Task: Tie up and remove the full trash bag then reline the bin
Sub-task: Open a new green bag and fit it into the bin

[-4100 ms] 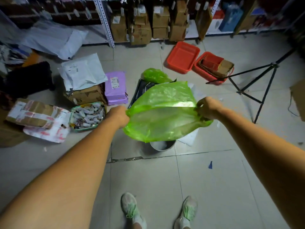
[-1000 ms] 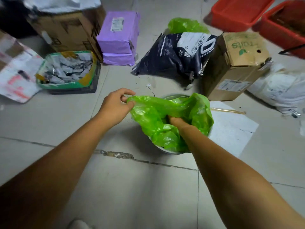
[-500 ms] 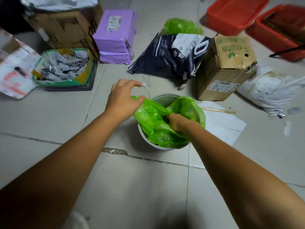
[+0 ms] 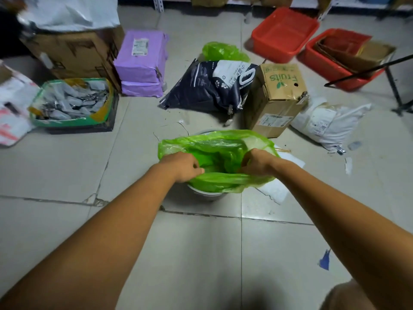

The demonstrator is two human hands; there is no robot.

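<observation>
— Where did we stand with the job?

— We were leaning over the tiled floor [image 4: 55, 171]. The clutter lay on the far side: the big cardboard box [image 4: 73, 52] at far left, and the dark sack [image 4: 205, 86] and the fruits box [image 4: 279, 95] just beyond the bin. We judged that this left us the near side to work from.

— And the bin itself?

— The bin [image 4: 207, 194] sat in the middle, close to us. Only its grey near rim showed, because the fresh green liner [image 4: 214, 148] was draped over its mouth and sagged inside.

— What about the full bag?

— A bunched green bag [image 4: 223, 51] lay well apart on the far side, behind the dark sack. We took it for the full one, already lifted out. We could not tell whether it was knotted.

— So what were our hands doing?

— Both were clenched on the liner's near edge. Our left hand [image 4: 181, 166] had its fingers curled round the film at the near-left of the rim. Our right hand [image 4: 257, 163] gripped it at the near-right. A band of plastic stretched taut between them. We reckon we held it that wide so the hem could fold down over the outside of the rim.

— And what was left?

— The far edge stood up loose and was not tucked. We judged the relining roughly half done.
</observation>
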